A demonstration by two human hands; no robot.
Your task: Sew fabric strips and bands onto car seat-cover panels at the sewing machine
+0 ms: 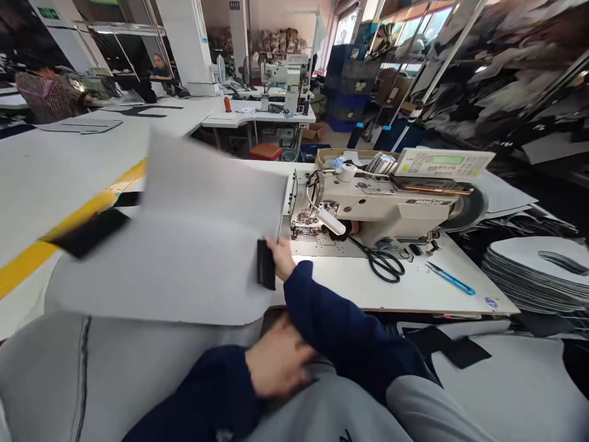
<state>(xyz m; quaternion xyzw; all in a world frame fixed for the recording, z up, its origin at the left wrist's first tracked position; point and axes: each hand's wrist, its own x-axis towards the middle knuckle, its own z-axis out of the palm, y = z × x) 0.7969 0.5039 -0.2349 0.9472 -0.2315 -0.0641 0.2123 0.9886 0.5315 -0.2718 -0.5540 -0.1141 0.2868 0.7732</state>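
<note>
My right hand (281,258) is closed on the right edge of a large light grey fabric panel (207,264), beside a black tab (265,264) on that edge. The panel's upper part stands up and is blurred, and another black strip (92,233) sticks out at its left. Low in front of my lap, my left hand (280,356) is smeared by motion, apart from the panel, and its fingers are unclear. Just right of the panel stands a sewing machine (381,202) with its small lamp (331,221) lit.
Black scissors (385,264) and blue thread snips (451,279) lie on the machine table (340,288). A stack of grey pieces (536,276) is at the right. Another grey piece (46,374) with a dark seam hangs at lower left. Two people sit farther back on the left.
</note>
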